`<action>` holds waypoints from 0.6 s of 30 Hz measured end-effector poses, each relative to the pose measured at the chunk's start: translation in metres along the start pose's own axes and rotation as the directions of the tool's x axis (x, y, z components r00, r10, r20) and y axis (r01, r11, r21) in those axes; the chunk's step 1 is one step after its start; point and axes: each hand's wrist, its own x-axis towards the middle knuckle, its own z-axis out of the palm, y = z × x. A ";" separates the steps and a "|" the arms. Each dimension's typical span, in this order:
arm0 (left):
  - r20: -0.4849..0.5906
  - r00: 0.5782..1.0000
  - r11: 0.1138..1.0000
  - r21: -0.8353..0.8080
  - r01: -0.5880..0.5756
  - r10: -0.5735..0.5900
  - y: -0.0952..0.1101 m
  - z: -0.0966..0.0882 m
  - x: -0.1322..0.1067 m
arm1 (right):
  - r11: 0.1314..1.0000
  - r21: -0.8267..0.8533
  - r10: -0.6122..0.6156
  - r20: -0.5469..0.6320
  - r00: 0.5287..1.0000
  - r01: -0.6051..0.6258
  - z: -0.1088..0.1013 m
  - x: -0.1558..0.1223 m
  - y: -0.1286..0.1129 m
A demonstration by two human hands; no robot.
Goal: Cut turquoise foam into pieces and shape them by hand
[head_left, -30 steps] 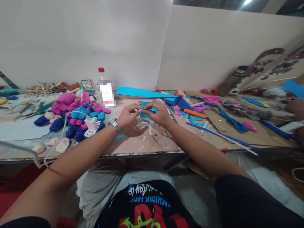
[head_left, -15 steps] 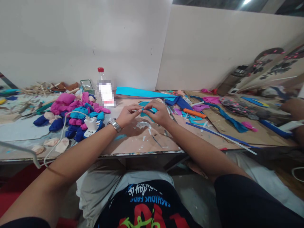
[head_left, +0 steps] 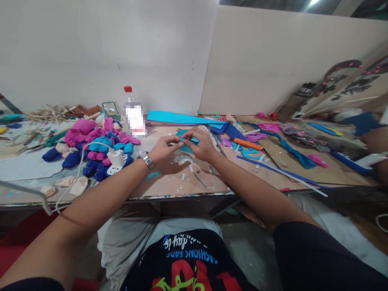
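a person's left hand (head_left: 165, 148) and right hand (head_left: 202, 144) met over the table (head_left: 163, 182), both pinching a small turquoise piece (head_left: 185, 148) between them; a pink-and-blue cloth heap (head_left: 81, 135) lay to the left, an orange tool (head_left: 247, 144) right.

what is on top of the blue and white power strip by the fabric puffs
A white charger stands on the power strip, a white cable arching off to the left. Socket holes show on the strip's near end; whatever the charger covers cannot be seen.
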 end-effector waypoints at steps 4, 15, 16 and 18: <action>0.017 1.000 1.000 0.011 0.015 -0.015 -0.002 0.001 0.000 | 1.000 0.014 0.023 0.019 1.000 -0.023 0.000 -0.001 -0.001; 0.023 1.000 0.985 0.172 -0.022 0.018 -0.004 -0.001 0.002 | 0.999 -0.011 0.038 0.039 0.999 -0.037 0.003 -0.003 0.005; 0.024 0.999 0.983 0.179 -0.026 0.022 -0.004 -0.001 0.002 | 0.999 -0.012 0.039 0.043 0.998 -0.039 0.003 -0.004 0.005; 0.032 0.999 0.981 0.193 -0.033 0.028 -0.002 0.000 0.001 | 0.999 -0.014 0.046 0.047 0.998 -0.045 0.003 -0.004 0.007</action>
